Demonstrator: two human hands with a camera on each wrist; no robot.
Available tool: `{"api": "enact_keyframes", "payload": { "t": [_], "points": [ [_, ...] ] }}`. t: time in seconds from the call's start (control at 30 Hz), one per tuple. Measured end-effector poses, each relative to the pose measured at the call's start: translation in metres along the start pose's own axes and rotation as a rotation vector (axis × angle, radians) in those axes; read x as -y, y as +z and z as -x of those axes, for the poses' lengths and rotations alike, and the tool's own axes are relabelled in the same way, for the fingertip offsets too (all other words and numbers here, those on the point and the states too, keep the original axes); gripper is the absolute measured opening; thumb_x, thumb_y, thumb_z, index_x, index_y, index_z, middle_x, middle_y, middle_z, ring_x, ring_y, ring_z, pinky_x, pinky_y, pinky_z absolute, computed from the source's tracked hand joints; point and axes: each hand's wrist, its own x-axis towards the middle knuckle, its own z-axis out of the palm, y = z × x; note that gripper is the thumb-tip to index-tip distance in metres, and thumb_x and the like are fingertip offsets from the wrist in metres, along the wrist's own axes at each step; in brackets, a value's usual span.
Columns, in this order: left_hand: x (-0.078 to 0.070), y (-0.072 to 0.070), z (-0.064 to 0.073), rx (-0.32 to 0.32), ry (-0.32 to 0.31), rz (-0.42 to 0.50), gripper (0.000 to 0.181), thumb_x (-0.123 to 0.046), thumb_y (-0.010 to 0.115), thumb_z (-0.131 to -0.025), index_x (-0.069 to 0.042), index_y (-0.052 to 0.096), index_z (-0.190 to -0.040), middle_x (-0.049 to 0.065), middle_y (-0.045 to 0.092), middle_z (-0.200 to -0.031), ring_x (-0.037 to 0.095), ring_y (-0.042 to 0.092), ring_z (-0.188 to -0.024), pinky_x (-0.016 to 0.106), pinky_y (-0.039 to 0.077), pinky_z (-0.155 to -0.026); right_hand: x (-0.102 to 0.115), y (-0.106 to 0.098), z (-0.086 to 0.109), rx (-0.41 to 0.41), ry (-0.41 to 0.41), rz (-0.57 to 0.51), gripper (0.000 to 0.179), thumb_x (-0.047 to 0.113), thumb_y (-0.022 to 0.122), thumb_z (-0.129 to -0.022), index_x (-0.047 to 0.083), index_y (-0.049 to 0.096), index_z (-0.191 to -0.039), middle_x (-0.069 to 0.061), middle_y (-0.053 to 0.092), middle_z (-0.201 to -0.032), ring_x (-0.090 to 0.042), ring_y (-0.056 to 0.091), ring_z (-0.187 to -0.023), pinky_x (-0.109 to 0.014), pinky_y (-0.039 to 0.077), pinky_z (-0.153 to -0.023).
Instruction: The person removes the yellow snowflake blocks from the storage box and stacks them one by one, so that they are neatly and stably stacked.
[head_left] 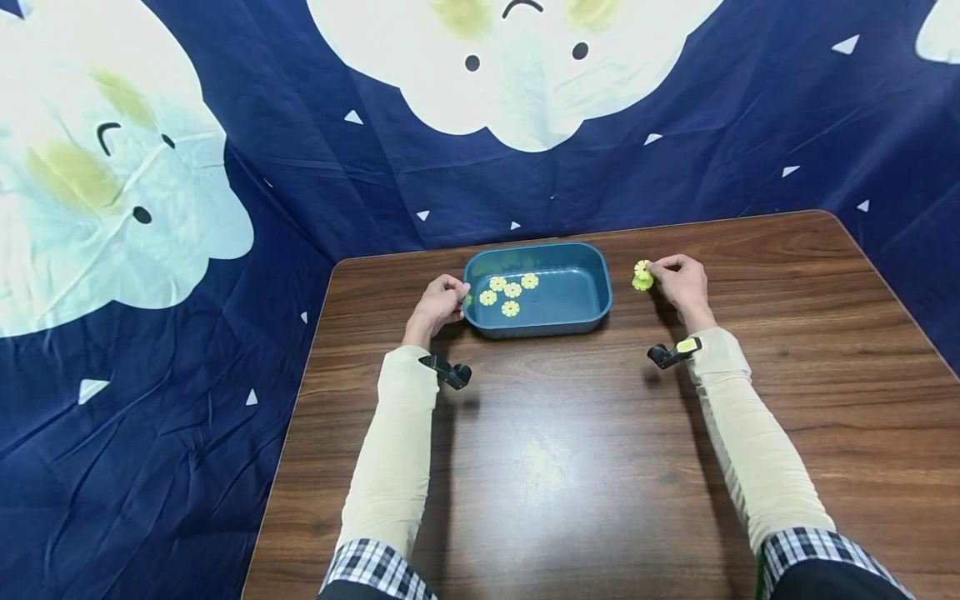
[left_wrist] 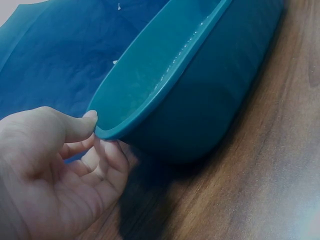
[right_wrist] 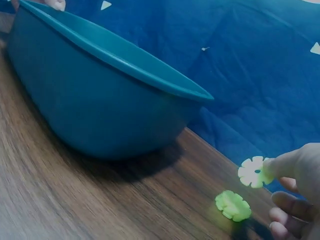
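A dark teal plastic basin (head_left: 566, 302) stands on the table, with several pale yellow flower-shaped discs (head_left: 511, 309) lying on the left part of its floor. My left hand (head_left: 437, 305) pinches the basin's left rim between thumb and fingers, seen closely at the rim (left_wrist: 112, 134) in the left wrist view. To the right of the basin, my right hand (head_left: 684, 285) pinches a yellow notched flower disc (right_wrist: 251, 172) with a small center hole. Just below that disc, a yellow-green flower piece (right_wrist: 233, 205) lies on the wood.
The brown wood-grain table (head_left: 540, 417) extends toward me and off to the right. A dark blue cloth (head_left: 300, 142) printed with white clouds hangs behind its back edge and along the left side. Small black cameras (head_left: 454, 375) are strapped to both wrists.
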Motion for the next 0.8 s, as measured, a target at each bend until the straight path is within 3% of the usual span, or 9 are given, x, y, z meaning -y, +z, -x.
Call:
{"api": "enact_keyframes", "payload": {
  "t": [0.27, 0.57, 0.8],
  "points": [
    [0.000, 0.000, 0.000, -0.001, 0.002, 0.006, 0.012, -0.018, 0.052, -0.099, -0.012, 0.045, -0.092, 0.003, 0.045, -0.085, 0.011, 0.046, -0.066, 0.021, 0.045, -0.057, -0.002, -0.006, -0.006, 0.045, 0.020, 0.100, 0.039, 0.038, 0.062, -0.090, 0.002, 0.061, -0.104, -0.016, 0.058, -0.116, -0.031, 0.049, -0.112, -0.041, 0.038, -0.102],
    [0.000, 0.000, 0.000, 0.001, 0.000, 0.009, 0.012, -0.018, 0.052, -0.099, -0.012, 0.045, -0.091, 0.005, 0.045, -0.090, 0.013, 0.046, -0.069, 0.022, 0.045, -0.058, -0.004, -0.007, -0.010, 0.083, 0.005, 0.160, 0.039, 0.035, 0.063, -0.090, 0.000, 0.064, -0.108, -0.020, 0.058, -0.123, -0.037, 0.045, -0.124, -0.044, 0.034, -0.108],
    [0.001, 0.000, -0.001, 0.004, 0.002, 0.005, 0.012, -0.018, 0.052, -0.099, -0.012, 0.045, -0.092, 0.004, 0.046, -0.091, 0.013, 0.046, -0.069, 0.022, 0.045, -0.058, -0.004, -0.007, -0.011, 0.082, -0.023, 0.223, 0.036, 0.032, 0.061, -0.090, 0.000, 0.065, -0.107, -0.023, 0.059, -0.121, -0.042, 0.044, -0.124, -0.047, 0.034, -0.107]
  ]
}}
